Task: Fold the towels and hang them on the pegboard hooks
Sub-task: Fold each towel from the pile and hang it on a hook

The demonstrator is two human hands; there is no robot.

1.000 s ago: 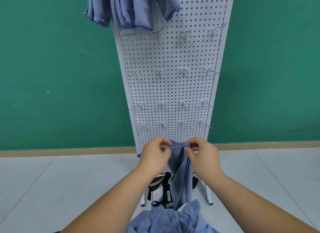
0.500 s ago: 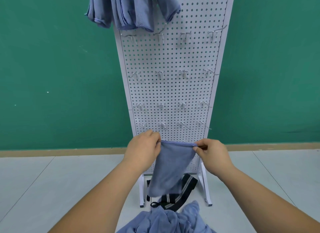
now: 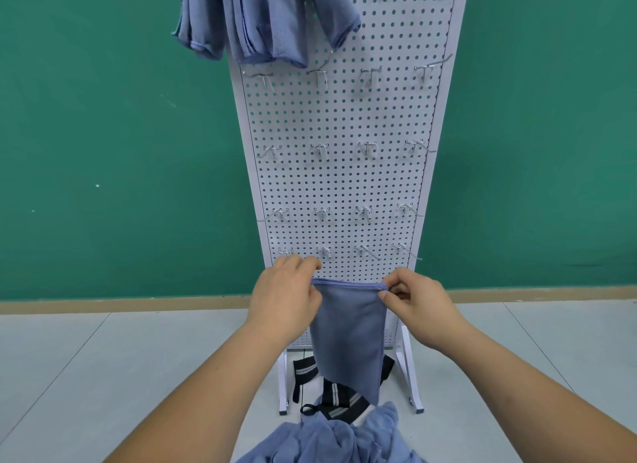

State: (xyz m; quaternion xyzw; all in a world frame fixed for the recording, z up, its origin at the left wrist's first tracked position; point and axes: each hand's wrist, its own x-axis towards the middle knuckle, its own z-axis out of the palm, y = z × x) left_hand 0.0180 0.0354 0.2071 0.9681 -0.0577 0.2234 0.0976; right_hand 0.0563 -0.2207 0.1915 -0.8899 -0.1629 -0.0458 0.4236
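Both hands pinch the top hem of a blue-grey microfibre towel [image 3: 348, 338]: left hand [image 3: 284, 299] at the left corner, right hand [image 3: 415, 299] at the right, w/ the hem stretched flat between them. Towel hangs in front of the white perforated metal pegboard [image 3: 341, 173], below its lowest row of silver wire hooks [image 3: 365, 252]. Folded blue towels [image 3: 262, 18] hang at top left (upper edge cut off). Crumpled blue cloth pile [image 3: 337, 438] at bottom.
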